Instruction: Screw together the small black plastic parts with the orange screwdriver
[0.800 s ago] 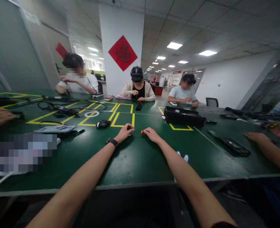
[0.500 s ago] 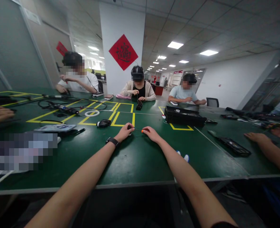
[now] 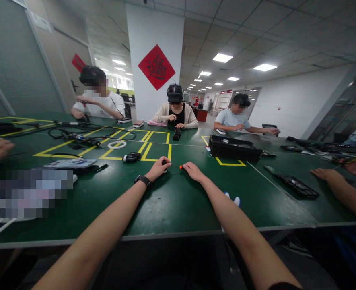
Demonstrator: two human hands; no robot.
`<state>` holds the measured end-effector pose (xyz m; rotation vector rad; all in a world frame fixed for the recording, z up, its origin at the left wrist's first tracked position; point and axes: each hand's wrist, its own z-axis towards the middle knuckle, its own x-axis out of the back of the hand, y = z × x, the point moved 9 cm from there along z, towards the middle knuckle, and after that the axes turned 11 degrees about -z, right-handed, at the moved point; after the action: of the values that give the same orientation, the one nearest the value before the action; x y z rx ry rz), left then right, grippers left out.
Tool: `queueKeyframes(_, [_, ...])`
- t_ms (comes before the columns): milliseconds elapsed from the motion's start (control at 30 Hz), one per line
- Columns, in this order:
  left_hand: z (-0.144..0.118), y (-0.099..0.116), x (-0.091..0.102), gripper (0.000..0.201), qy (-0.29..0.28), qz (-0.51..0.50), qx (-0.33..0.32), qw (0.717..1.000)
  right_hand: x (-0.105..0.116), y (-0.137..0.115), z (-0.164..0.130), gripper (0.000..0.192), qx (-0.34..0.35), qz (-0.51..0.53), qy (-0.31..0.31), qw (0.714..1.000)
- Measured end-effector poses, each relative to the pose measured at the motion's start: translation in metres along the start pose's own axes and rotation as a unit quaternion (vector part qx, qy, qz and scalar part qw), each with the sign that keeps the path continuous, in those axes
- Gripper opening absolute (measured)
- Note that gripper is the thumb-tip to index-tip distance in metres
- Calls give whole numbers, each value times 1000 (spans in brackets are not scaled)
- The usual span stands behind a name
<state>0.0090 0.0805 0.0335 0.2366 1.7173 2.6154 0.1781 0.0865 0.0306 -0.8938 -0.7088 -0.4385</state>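
Note:
My left hand (image 3: pixel 158 169), with a black watch (image 3: pixel 143 181) on its wrist, is closed around a small black object (image 3: pixel 164 163) just above the green table. Most of that object is hidden by my fingers. Facing it, my right hand (image 3: pixel 192 170) pinches what looks like a thin screwdriver by its orange part (image 3: pixel 181 166). A slim dark shaft (image 3: pixel 175 165) runs left from there to the black object. Whether the tip sits in it is too small to tell.
On the table (image 3: pixel 178 213) lie a coiled black cable (image 3: pixel 131 157), a white ring (image 3: pixel 116 144), a long black case (image 3: pixel 233 148) and a black device (image 3: pixel 298 185) to the right. A blurred-out item (image 3: pixel 36 193) is at left. Several co-workers sit around.
My hands have barely moved. Opposite at right, a co-worker's arm has reached outward, and a person's hand at the left edge has shifted slightly.

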Motion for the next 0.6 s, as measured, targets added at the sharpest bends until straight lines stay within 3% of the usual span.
queueKeyframes(100, [0, -1, 1, 24, 3, 5, -1, 1000, -1, -5, -3, 7, 16, 3, -7, 1000])
queueKeyframes(233, [1, -1, 1, 23, 7, 8, -6, 1000, -2, -5, -4, 28, 18, 9, -5, 1000])
queueKeyframes(333, [1, -2, 1, 24, 3, 2, -5, 1000, -2, -2, -1, 13, 6, 1, 3, 1000])
queueKeyframes(467, [0, -4, 0, 27, 2, -6, 13, 1000, -3, -3, 0, 8, 11, -9, -1, 1000])
queueKeyframes(600, [-1, -4, -2, 31, 2, -25, 34, 999, -3, -4, -3, 23, 12, -8, -1, 1000])
